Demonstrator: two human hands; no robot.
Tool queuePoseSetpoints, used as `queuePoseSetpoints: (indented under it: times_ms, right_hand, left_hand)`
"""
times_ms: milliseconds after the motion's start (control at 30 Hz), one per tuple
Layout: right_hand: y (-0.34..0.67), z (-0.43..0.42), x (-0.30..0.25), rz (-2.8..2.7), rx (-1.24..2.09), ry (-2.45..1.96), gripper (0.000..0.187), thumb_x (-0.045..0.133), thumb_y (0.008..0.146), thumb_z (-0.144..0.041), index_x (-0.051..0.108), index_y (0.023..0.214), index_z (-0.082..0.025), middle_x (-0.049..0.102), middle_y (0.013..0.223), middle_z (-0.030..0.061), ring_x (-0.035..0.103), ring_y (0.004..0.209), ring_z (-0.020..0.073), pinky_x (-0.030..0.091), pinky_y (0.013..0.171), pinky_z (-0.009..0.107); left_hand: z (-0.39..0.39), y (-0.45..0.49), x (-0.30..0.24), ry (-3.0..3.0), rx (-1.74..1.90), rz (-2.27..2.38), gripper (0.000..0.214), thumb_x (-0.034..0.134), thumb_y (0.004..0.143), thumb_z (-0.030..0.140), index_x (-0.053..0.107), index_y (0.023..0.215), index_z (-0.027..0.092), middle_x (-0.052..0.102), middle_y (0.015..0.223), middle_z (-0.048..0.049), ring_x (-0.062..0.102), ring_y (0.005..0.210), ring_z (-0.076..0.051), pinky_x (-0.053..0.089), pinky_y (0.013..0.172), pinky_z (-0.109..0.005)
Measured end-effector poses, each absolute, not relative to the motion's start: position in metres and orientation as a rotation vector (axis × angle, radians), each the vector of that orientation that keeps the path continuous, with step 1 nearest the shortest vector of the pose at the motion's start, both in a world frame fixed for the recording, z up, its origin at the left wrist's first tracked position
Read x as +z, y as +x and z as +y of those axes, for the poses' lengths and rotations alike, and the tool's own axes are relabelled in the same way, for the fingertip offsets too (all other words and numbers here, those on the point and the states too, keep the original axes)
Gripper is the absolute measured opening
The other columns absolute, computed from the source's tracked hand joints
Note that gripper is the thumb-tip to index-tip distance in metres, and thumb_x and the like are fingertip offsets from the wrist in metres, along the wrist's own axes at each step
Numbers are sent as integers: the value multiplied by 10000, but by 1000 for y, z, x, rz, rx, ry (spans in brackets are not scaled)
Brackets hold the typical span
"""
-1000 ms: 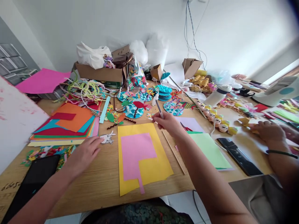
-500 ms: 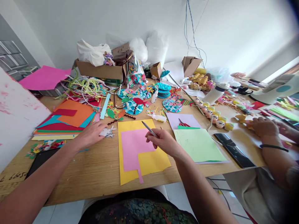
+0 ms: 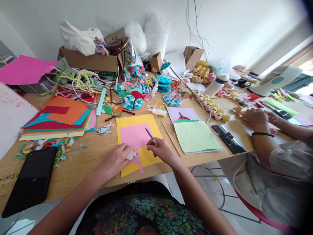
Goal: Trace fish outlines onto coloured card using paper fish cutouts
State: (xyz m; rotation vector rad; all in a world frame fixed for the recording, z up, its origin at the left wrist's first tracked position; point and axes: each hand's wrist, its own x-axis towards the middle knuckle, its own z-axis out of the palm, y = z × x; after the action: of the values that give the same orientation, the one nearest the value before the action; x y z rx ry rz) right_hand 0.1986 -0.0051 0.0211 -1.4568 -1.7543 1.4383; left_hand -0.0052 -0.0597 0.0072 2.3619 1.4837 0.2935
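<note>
My left hand (image 3: 120, 156) is over the lower left of the pink paper (image 3: 133, 135), its fingers closed together on a small white paper fish cutout (image 3: 132, 154). The fish's tail end shows past my fingertips; the rest is hidden under them. In my right hand (image 3: 160, 150) is a grey pen (image 3: 151, 136), gripped between thumb and fingers with its tip pointing up and left. The pink paper, cut to an L-like shape with a narrow strip, lies on a yellow sheet (image 3: 121, 122). Another fish cutout (image 3: 105, 129), with a drawn outline, rests on the table to the left.
Colored paper (image 3: 66, 115) is stacked at left above paper scraps and a black tablet (image 3: 34, 176). A wooden stick (image 3: 170, 137), a light green sheet (image 3: 195, 136) and a phone (image 3: 228, 138) lie right. Another person's hands (image 3: 256, 117) work further right. Glue bottles (image 3: 157, 112) stand behind.
My left hand has moved right, from beside the drawn fish to the pink paper, with the white fish cutout. My right hand still holds the pen, slightly lower. The view has shifted.
</note>
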Motion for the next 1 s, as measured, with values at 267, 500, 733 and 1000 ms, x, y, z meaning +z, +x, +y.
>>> queuePoseSetpoints:
  times_ms: [267,500,733,1000]
  right_hand:
    - [203,-15,8,-1827,1433,-1460,60,493,709,-215,531,729,-173,545,647,-29,471,421,50,376,418,179]
    - [203,-14,5,-1842,1420,-1444,62,499,721,-218,537,731,-170,532,620,-36,469,415,50,374,421,178]
    - [189,-18,9,-1748,1518,-1380,129,534,732,-274,579,777,-162,532,597,-39,468,395,51,379,408,181]
    - [169,-32,7,-1605,1593,-1397,109,551,687,-156,506,782,-183,510,511,-69,458,410,62,373,410,164]
  left_hand:
    - [-53,-6,2,2373,359,1472,386,591,750,107,526,1122,182,606,1082,-70,539,1028,-217,443,913,-370]
    - [-50,-12,-1,2378,395,1413,377,550,769,110,529,1139,179,612,1101,-73,536,1035,-209,439,915,-366]
    - [-45,-20,16,2447,450,1226,384,492,820,167,478,1201,200,594,1120,-65,516,1056,-198,440,909,-361]
    - [-46,-22,18,2620,460,1098,313,431,845,146,538,1139,162,611,1110,-85,529,1054,-194,443,925,-361]
